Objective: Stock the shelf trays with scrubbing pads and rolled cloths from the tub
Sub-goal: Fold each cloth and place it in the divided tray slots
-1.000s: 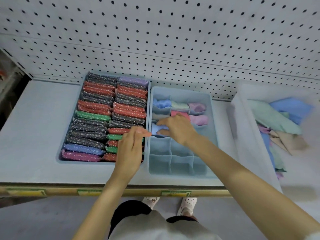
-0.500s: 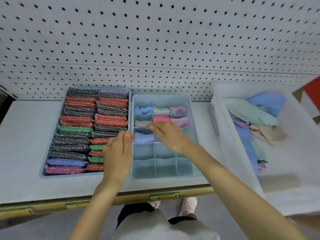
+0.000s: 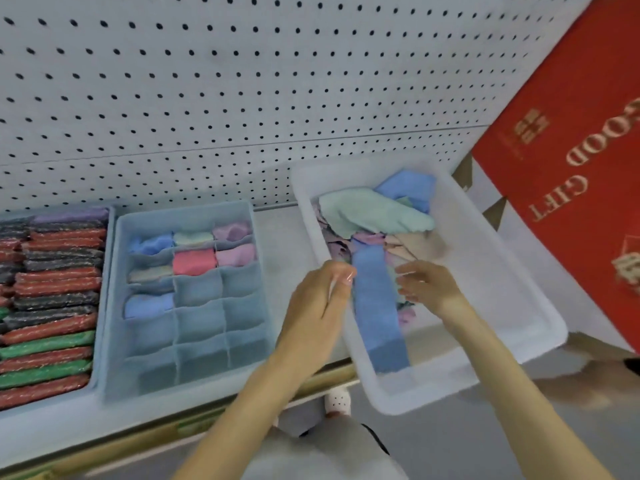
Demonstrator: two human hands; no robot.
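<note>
- A person stands at a shelf (image 3: 280,233) backed by white pegboard (image 3: 207,81), seen from above, with both bare forearms reaching forward.
- A white plastic tub (image 3: 450,386) sits at the right of the shelf and overhangs its front edge. It holds a loose heap of cloths.
- A long blue cloth (image 3: 377,317) lies flat in the tub, running from front to back. Behind it are a mint-green cloth (image 3: 374,216) and another blue one.
- The left hand (image 3: 318,299) is at the tub's left wall. Its fingers and thumb are drawn together right at the long blue cloth's left edge. Blur hides whether they pinch the cloth.
- The right hand (image 3: 429,289) is inside the tub, just beside the cloth's right edge. Its fingers are loosely bent and apart, closed round nothing that shows.
- Left of the tub is a pale blue divided tray (image 3: 114,306), three compartments wide.
- Rolled cloths (image 3: 192,261) fill its back two rows, and one blue roll sits at the left of the third row. The nearer compartments hold nothing.
- Further left, a second tray is packed with rows of glittery scrubbing pads (image 3: 52,306) in red, dark grey, green and purple.
- A red box (image 3: 571,168) with gold lettering leans at the far right.
</note>
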